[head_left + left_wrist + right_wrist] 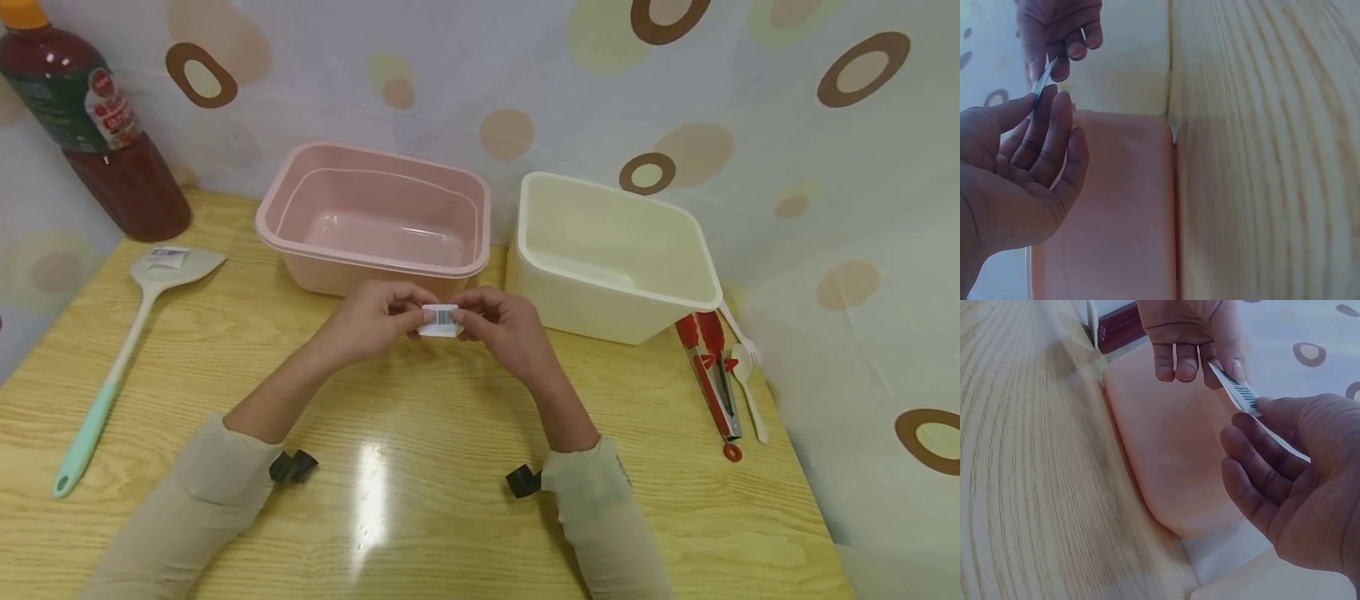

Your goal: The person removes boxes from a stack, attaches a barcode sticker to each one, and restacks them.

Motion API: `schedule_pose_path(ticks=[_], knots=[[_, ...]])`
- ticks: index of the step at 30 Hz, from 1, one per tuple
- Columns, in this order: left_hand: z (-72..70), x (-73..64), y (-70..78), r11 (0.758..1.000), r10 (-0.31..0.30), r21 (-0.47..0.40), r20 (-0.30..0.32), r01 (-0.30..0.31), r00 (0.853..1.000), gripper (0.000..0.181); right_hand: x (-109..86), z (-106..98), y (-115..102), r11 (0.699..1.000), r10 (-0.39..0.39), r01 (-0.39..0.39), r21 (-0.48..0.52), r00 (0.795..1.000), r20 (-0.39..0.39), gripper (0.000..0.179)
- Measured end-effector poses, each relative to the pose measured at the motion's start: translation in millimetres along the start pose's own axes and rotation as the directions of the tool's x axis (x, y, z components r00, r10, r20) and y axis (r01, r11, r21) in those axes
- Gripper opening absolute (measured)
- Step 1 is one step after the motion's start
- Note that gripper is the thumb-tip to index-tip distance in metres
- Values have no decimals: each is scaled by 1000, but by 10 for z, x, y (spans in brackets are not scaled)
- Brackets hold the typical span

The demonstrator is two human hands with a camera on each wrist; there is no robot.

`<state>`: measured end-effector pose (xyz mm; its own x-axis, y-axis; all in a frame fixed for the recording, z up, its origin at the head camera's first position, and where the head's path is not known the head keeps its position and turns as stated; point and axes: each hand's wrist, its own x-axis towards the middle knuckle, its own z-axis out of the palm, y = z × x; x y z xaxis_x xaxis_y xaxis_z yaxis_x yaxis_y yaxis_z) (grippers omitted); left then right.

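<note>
A small white barcode label [439, 320] is held up in front of the pink bin [375, 265]. My left hand [375, 321] pinches its left end between thumb and fingers. At the other end, my right hand [504, 327] grips it the same way. Seen from the left wrist, the label [1043, 81] is thin and nearly edge-on, its printed side turned away. Dark bars show on the label [1241, 392] in the right wrist view, where the lower fingers of both hands are loosely bent beneath it.
Right of the pink bin stands a cream bin [600, 300]. Red tongs [712, 375], a spoon [746, 383] and a fork [738, 333] lie beyond it. A spatula [123, 350] bearing a barcode tag [167, 257] lies at left, near a tall dark red bottle [112, 150].
</note>
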<state>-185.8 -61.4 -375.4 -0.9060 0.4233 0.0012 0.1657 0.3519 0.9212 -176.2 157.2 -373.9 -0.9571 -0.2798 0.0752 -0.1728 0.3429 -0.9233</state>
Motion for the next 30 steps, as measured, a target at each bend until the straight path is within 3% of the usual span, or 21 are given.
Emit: schedule_pose_path(ticks=[8,19,25,30], knots=[[2,-18,-19,1000,-16,-21,4,17,1000,18,-5,26,-2,1000,-21,21,-23,1000,-1,11],[2,-5,-18,995,75,-62,23,-74,997,29,-2,-8,-13,999,28,-30,-33,997,-67,12],[1,-5,-33,993,117,-31,45,-116,992,30,-9,-27,-6,1000,12,-13,-12,997,-77,11],[-1,-17,-19,994,106,-31,47,-105,993,31,2,-23,11,1000,8,-9,-13,997,-81,10]])
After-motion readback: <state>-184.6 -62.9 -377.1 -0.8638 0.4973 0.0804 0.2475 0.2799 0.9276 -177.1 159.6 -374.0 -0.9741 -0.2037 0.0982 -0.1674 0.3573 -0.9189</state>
